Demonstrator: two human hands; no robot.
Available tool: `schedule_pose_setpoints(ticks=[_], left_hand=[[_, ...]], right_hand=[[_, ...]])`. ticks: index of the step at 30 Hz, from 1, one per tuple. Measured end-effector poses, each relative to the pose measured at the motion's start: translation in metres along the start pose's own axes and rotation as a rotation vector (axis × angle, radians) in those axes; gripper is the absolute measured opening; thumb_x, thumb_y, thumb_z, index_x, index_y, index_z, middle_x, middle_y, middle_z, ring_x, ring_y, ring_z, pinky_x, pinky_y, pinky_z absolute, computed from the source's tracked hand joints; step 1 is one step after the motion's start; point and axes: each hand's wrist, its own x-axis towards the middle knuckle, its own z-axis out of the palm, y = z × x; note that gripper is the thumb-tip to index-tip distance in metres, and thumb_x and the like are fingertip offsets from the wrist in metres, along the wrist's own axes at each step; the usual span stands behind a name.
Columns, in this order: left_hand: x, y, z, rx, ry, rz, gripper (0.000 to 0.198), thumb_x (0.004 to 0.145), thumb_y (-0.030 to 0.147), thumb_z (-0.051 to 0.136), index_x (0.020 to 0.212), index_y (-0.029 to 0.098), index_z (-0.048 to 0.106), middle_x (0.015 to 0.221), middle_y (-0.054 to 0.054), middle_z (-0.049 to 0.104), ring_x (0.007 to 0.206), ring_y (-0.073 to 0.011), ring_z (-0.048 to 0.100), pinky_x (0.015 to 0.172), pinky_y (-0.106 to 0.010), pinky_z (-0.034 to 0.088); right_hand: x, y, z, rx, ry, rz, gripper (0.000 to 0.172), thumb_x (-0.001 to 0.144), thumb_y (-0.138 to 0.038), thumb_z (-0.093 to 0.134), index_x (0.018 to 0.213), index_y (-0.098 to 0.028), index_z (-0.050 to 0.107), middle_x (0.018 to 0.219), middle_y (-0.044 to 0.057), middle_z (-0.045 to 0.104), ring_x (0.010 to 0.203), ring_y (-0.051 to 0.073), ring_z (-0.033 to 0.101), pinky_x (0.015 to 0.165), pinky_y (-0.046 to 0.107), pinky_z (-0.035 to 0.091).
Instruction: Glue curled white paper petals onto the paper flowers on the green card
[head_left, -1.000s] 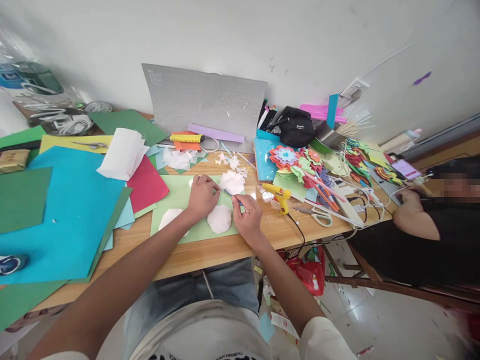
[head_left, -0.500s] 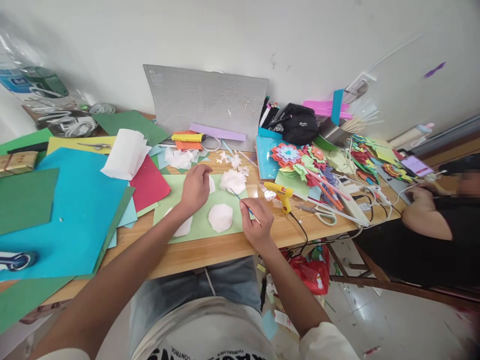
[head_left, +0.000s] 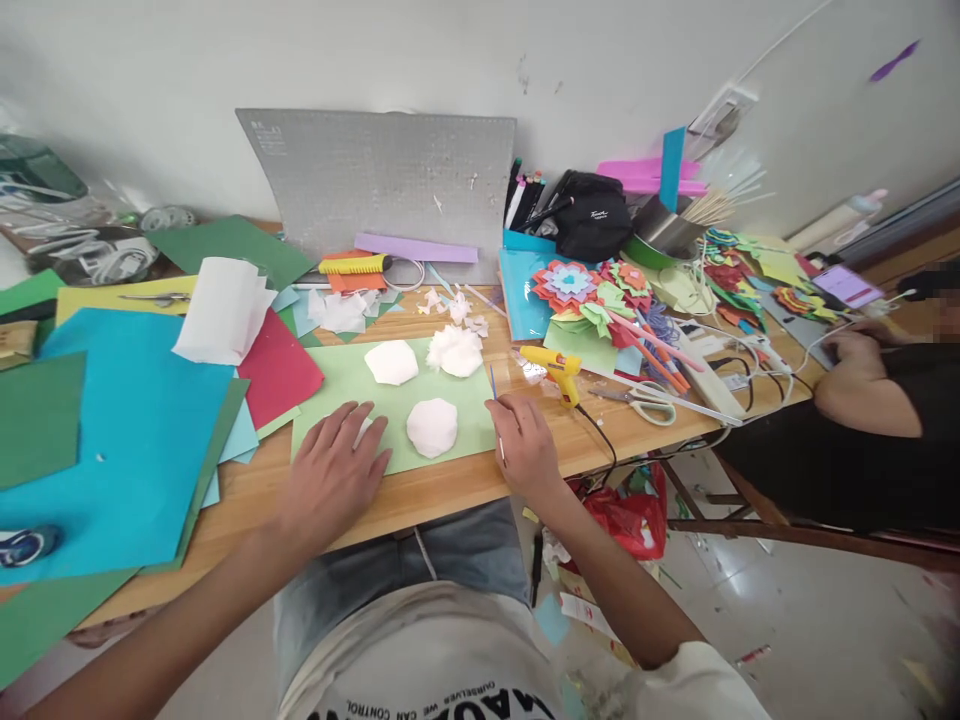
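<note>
My left hand (head_left: 335,468) lies palm down with fingers spread over the lower left of a light green sheet (head_left: 390,440). It covers most of a white paper piece (head_left: 365,428) there. Pinched in my right hand (head_left: 527,447), at the sheet's right edge, is a thin blue stick (head_left: 493,381), perhaps a fine brush; its lower part is mostly hidden. Between my hands sits a rounded white paper piece (head_left: 433,428). Behind it are another white paper piece (head_left: 391,362) and a fluffy, ruffled white paper bundle (head_left: 455,351).
To the right lie a yellow glue gun (head_left: 553,370), scissors (head_left: 645,403) and layered paper flowers (head_left: 570,293). Coloured sheets (head_left: 150,430) and a white paper roll (head_left: 221,312) cover the left. A grey cutting mat (head_left: 390,180) leans on the wall. A person's arm (head_left: 874,390) rests at far right.
My left hand has moved from the back white piece down to the front left one and spread its fingers. My right hand has drawn the stick away from the fluffy paper bundle.
</note>
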Motion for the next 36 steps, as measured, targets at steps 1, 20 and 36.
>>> schedule_pose_setpoints(ticks=[1, 20, 36], left_hand=[[0.002, -0.004, -0.004, -0.003, 0.000, -0.009, 0.035, 0.096, 0.030, 0.044, 0.121, 0.013, 0.063, 0.131, -0.019, 0.060, 0.125, -0.0367, 0.052, 0.096, -0.051, 0.047], [0.224, -0.051, 0.038, -0.051, -0.184, -0.100, 0.034, 0.083, 0.016, 0.057, 0.114, 0.020, 0.071, 0.116, -0.014, 0.065, 0.107, -0.0312, 0.060, 0.083, -0.040, 0.050], [0.187, -0.057, 0.011, -0.863, 0.169, -0.332, 0.016, 0.078, 0.030, 0.069, 0.085, 0.017, 0.073, 0.092, -0.007, 0.072, 0.090, -0.0219, 0.065, 0.089, -0.037, 0.048]], right_hand=[[0.001, -0.001, 0.000, -0.010, -0.015, 0.004, 0.039, 0.090, -0.006, 0.039, 0.120, -0.015, 0.061, 0.110, 0.016, 0.059, 0.103, 0.026, 0.054, 0.088, 0.042, 0.050], [-0.005, 0.043, 0.015, 0.188, -0.002, 0.109, 0.042, 0.086, -0.001, 0.041, 0.114, -0.018, 0.069, 0.105, 0.012, 0.064, 0.100, 0.024, 0.056, 0.088, 0.040, 0.051], [-0.002, 0.044, 0.009, 0.236, 0.147, 0.131, 0.038, 0.085, -0.004, 0.042, 0.110, -0.017, 0.068, 0.104, 0.012, 0.067, 0.102, 0.024, 0.060, 0.091, 0.042, 0.052]])
